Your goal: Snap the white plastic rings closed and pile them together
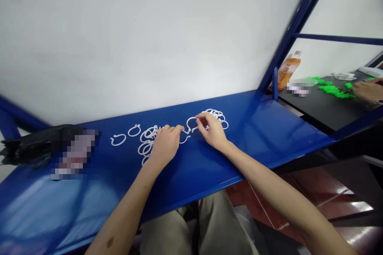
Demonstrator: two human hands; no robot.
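Note:
In the head view my right hand [212, 130] pinches a white plastic open ring [188, 122], shaped like a shower curtain ring, between thumb and fingers. Just left of it, my left hand [166, 142] has its fingers closed on another white ring [184, 142]. The two rings meet or overlap between the hands; whether they are linked I cannot tell. A pile of similar rings [145, 148] lies beside and partly under my left hand. Behind my right hand sits a second cluster of rings [220, 116]. Two single rings lie apart at the left, one of them this ring [119, 140].
The blue table [191, 179] meets a white wall [149, 48]. A black plastic bag [32, 147] and a blurred-out packet [76, 155] rest on its left side. Beyond a blue frame post, a person's hand [369, 91] touches green pieces [335, 88] near an orange bottle [289, 71].

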